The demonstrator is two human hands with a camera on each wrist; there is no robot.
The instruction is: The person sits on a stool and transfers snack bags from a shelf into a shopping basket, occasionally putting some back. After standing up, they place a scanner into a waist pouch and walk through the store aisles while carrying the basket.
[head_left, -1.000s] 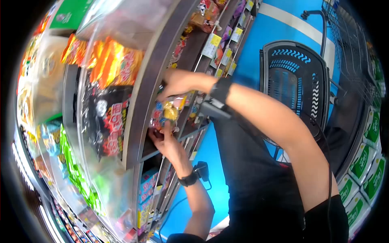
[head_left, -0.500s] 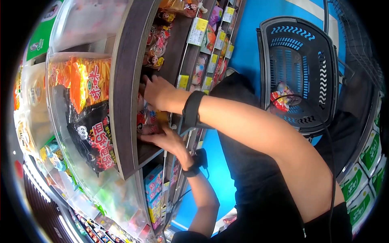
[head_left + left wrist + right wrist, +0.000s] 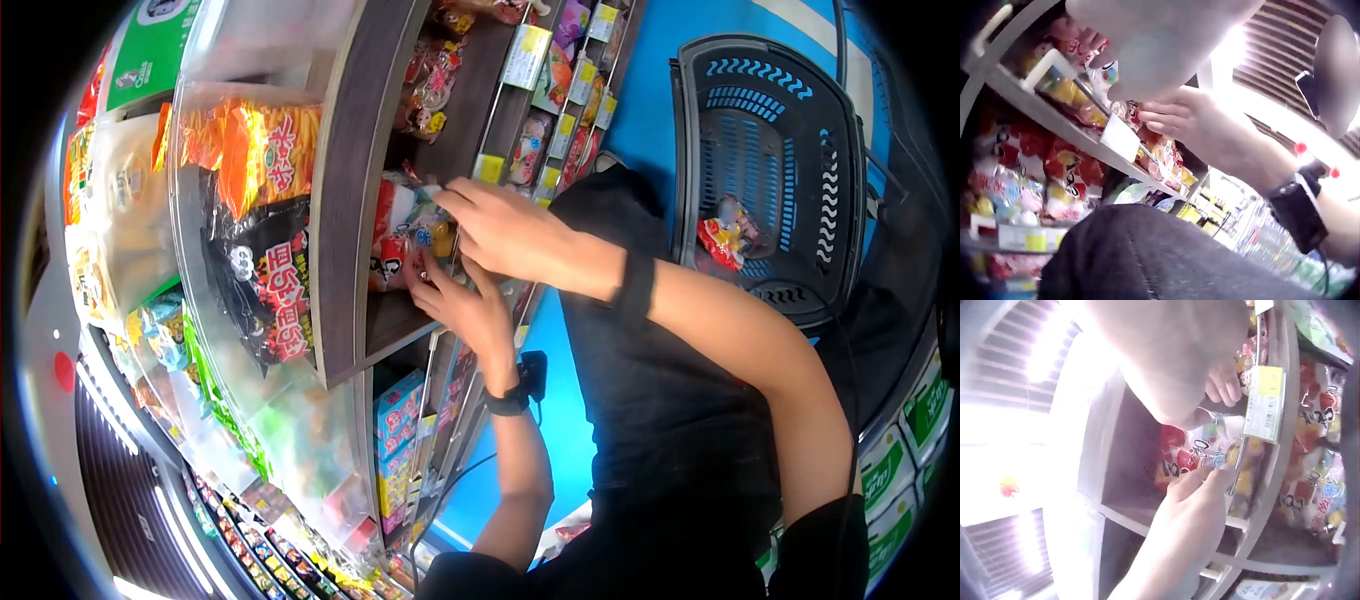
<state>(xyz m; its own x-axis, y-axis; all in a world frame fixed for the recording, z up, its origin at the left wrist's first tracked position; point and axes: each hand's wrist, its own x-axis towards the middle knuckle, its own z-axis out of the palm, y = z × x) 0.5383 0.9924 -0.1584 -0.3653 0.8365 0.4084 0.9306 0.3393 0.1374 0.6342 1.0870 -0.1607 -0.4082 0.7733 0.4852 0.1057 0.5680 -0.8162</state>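
Presently, both hands are at a bag of sweets [image 3: 425,240] on a dark shelf [image 3: 468,115]. The bag has red and clear areas with yellow pieces showing through. It lies at the shelf's front edge, near its end corner, behind the thin front rail [image 3: 1241,467].

Left hand [image 3: 470,318]: on the side toward the end corner. Fingers loosely spread, thumb set apart, fingertips touching the bag; no closed grasp seen.

Right hand [image 3: 512,235]: at the opposite end of the bag, near the left hand. Fingers reach over the front edge to the bag's film; right-wrist view shows them bent. Whether film is pinched: cannot tell. A price tag [image 3: 1264,406] with a yellow band hangs on the rail, just beside this hand.

Other packets [image 3: 432,85] lie further along the same shelf, away from the end corner and apart from the hands. Past the board above: orange bags [image 3: 260,155] and a black bag [image 3: 272,285], side by side. Below the shelf's end corner: blue and pink boxes [image 3: 400,408].

Black basket [image 3: 815,130], beyond the right forearm: one red-and-clear package [image 3: 728,237] inside, near the corner closest to that forearm.

Both wrists carry black straps [image 3: 634,285].
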